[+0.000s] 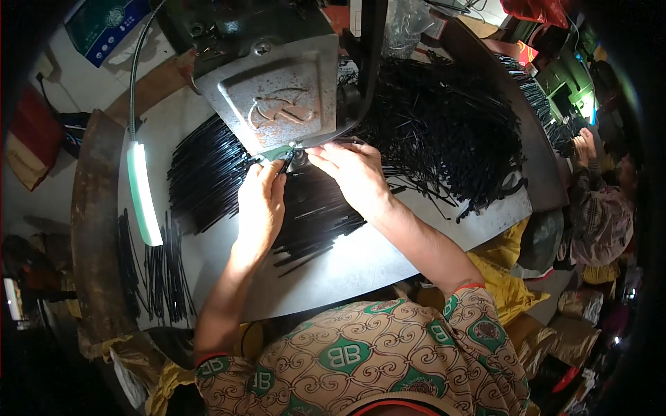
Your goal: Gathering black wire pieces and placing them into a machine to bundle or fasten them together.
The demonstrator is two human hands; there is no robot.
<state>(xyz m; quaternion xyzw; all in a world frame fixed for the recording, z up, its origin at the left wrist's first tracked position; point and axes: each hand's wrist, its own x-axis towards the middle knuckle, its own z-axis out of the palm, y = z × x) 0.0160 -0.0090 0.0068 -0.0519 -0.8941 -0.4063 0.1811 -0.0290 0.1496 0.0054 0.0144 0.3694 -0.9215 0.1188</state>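
Both hands work close together beneath the head of a machine, its worn grey metal cover plate (277,100) facing me; it looks like an industrial sewing machine. My left hand (261,193) pinches a thin black strip (286,163) between thumb and fingers, just left of the metal foot. From the right, my right hand (355,175) reaches in with its fingertips pressed together beside the foot; what they hold is hidden. Black strips lie in a bundle (205,177) left of my left hand, and more (316,208) spread between my forearms.
A large tangled heap of black strips (444,132) covers the right of the pale tabletop (305,284). At the left hangs a lit lamp (143,194) on a bendy neck, near another strip bundle (166,277). Yellow sacks (503,270) stand below. A co-worker's hand (585,147) shows far right.
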